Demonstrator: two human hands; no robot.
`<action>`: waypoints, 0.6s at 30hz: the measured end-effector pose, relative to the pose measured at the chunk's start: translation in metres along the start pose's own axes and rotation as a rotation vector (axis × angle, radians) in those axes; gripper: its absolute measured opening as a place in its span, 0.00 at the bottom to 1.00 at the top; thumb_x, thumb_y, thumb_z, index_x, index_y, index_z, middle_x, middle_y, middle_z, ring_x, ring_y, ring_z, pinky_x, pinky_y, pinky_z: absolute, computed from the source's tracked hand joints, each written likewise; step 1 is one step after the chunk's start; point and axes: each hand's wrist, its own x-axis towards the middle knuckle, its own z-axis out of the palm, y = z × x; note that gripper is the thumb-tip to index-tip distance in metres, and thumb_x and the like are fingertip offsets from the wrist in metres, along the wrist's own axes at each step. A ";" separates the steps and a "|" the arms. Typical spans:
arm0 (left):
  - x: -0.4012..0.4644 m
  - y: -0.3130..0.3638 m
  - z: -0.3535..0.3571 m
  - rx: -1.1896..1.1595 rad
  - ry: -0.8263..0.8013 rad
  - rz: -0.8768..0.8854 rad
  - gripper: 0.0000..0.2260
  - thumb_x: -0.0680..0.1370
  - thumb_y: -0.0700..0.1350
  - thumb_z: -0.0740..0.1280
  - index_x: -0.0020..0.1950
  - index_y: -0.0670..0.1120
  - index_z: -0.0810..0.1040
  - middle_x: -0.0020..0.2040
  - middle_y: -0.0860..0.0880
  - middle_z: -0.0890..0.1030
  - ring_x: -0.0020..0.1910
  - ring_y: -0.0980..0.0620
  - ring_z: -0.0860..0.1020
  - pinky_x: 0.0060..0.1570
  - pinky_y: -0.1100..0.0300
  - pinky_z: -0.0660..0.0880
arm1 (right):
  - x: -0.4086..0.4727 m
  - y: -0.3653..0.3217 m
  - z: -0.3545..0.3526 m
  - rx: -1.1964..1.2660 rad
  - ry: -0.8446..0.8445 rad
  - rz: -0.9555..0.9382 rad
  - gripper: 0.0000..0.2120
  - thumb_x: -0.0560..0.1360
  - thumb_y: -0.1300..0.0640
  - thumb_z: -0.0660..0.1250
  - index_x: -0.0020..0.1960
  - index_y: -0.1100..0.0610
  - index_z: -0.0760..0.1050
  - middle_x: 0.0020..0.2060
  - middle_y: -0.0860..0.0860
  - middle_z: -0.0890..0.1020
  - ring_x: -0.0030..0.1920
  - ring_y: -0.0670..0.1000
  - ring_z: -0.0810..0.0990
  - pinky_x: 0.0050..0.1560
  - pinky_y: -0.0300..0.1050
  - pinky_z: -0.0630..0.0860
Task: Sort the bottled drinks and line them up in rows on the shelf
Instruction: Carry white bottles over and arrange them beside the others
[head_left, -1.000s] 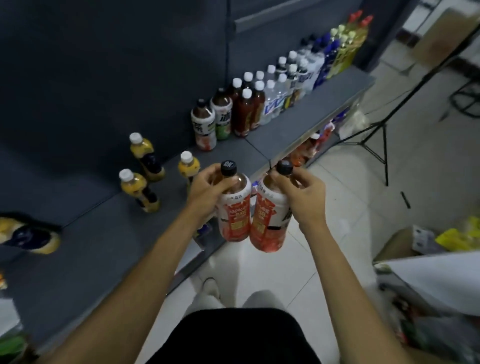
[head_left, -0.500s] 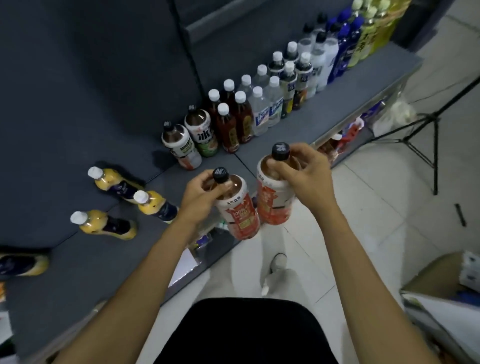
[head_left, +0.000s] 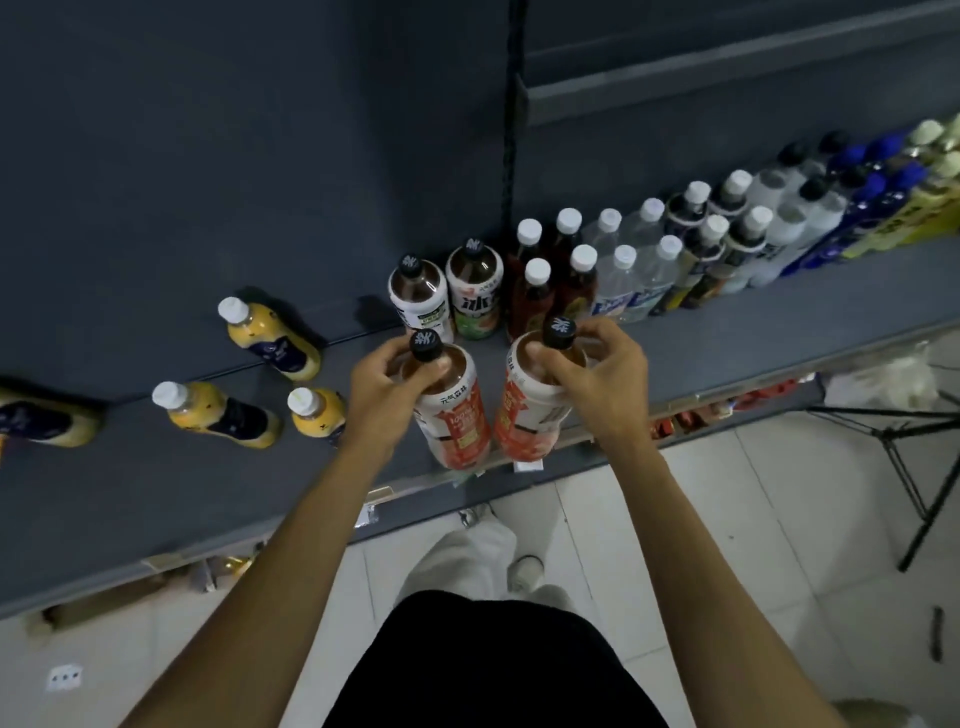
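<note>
Hands grip two red-labelled bottles (head_left: 460, 415) over shelf (head_left: 727, 338).

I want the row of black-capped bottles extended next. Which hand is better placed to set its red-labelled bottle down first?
Probably the left hand. Its red-labelled bottle hangs just in front of the white-labelled black-capped bottle that ends the row, over bare shelf. The right hand holds its bottle nearer the red tea bottles.

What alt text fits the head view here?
Left hand and right hand each grip a red-labelled, black-capped bottle by the shoulder over the grey shelf. Behind stand rows of upright bottles; to the left, yellow juice bottles stand scattered.
</note>
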 end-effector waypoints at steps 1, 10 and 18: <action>0.007 -0.004 -0.001 0.024 0.030 -0.017 0.11 0.69 0.45 0.76 0.49 0.54 0.81 0.50 0.50 0.84 0.52 0.50 0.81 0.54 0.53 0.78 | 0.007 -0.001 0.007 -0.043 -0.007 -0.015 0.14 0.65 0.50 0.79 0.45 0.47 0.76 0.44 0.45 0.82 0.45 0.39 0.79 0.45 0.33 0.74; 0.062 -0.016 -0.004 0.272 0.172 0.013 0.15 0.66 0.45 0.78 0.46 0.52 0.76 0.41 0.62 0.76 0.41 0.68 0.75 0.38 0.77 0.68 | 0.065 -0.004 0.065 -0.479 -0.268 -0.202 0.17 0.65 0.51 0.79 0.47 0.57 0.76 0.45 0.52 0.80 0.43 0.50 0.78 0.44 0.42 0.74; 0.090 -0.022 -0.002 0.314 0.083 0.067 0.14 0.67 0.44 0.78 0.47 0.51 0.77 0.44 0.61 0.76 0.45 0.64 0.76 0.43 0.74 0.68 | 0.111 0.005 0.089 -0.582 -0.430 -0.278 0.13 0.67 0.59 0.75 0.50 0.61 0.77 0.49 0.55 0.80 0.46 0.56 0.80 0.43 0.45 0.75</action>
